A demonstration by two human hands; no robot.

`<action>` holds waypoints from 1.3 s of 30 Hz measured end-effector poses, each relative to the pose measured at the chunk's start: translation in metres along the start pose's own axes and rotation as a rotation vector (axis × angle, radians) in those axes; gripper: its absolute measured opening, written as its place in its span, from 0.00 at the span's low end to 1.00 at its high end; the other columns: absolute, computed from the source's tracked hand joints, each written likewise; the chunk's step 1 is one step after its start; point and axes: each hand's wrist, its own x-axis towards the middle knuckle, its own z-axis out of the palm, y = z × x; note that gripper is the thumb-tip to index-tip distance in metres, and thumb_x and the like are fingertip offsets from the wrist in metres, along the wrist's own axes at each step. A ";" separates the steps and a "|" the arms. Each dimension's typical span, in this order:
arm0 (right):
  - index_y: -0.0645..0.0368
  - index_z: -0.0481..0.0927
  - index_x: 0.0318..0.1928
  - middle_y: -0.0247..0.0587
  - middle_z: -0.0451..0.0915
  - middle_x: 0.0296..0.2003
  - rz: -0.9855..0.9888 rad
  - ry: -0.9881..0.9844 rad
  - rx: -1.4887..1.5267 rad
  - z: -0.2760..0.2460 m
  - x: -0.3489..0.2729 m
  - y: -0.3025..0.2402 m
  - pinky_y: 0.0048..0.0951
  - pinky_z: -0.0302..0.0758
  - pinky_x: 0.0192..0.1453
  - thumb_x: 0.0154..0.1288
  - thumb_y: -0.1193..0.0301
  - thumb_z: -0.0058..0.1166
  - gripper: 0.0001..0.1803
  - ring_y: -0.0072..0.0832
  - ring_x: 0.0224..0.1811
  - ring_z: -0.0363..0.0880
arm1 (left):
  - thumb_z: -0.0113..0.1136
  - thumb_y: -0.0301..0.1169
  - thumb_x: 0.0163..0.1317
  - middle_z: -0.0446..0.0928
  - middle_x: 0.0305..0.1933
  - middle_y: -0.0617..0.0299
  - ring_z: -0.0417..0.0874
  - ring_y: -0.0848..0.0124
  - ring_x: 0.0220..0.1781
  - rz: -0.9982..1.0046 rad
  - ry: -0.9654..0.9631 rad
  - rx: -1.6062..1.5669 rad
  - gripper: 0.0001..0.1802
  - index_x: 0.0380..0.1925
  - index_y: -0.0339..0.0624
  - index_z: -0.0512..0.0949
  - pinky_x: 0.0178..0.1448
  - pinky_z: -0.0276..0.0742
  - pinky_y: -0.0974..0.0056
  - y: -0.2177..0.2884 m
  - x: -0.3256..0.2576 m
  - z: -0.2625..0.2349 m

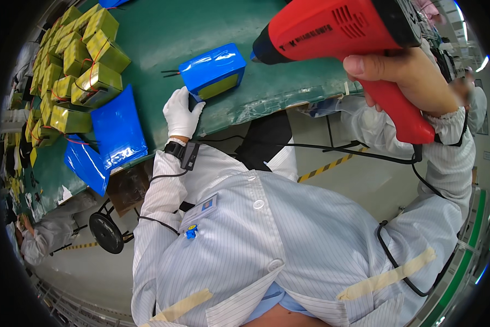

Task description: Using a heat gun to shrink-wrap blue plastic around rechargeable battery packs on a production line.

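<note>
- right hand (406, 79): grip closed snug round the red heat gun (324, 32)
- gloved left hand (182, 114): loose grip, thumb spread, just touching the blue-wrapped pack (213, 68)

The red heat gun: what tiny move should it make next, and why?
Maybe the right hand should ease the red heat gun a little closer to the blue-wrapped block. Its black nozzle points that way but isn't touching, a yellow-green patch shows on the block's near side, and the white-gloved left hand is at its near left corner.
</note>
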 end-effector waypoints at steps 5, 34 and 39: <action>0.66 0.80 0.49 0.41 0.81 0.32 -0.036 -0.010 -0.046 -0.003 0.001 -0.001 0.27 0.79 0.24 0.62 0.57 0.70 0.26 0.26 0.21 0.80 | 0.75 0.39 0.50 0.79 0.41 0.59 0.82 0.54 0.48 -0.006 -0.015 0.006 0.26 0.49 0.48 0.78 0.51 0.75 0.51 -0.001 0.000 0.001; 0.64 0.80 0.48 0.40 0.81 0.33 -0.082 -0.035 -0.009 0.018 0.012 -0.024 0.25 0.78 0.23 0.62 0.57 0.70 0.24 0.23 0.22 0.80 | 0.76 0.40 0.50 0.80 0.49 0.58 0.81 0.55 0.54 -0.027 -0.040 0.006 0.31 0.55 0.46 0.77 0.57 0.75 0.52 -0.003 -0.001 0.000; 0.63 0.81 0.47 0.37 0.81 0.31 -0.058 -0.048 0.027 0.015 0.018 -0.021 0.27 0.76 0.25 0.62 0.58 0.70 0.23 0.24 0.23 0.79 | 0.76 0.41 0.50 0.80 0.53 0.56 0.81 0.55 0.58 -0.082 -0.115 -0.007 0.36 0.60 0.44 0.75 0.62 0.74 0.52 0.000 0.002 -0.004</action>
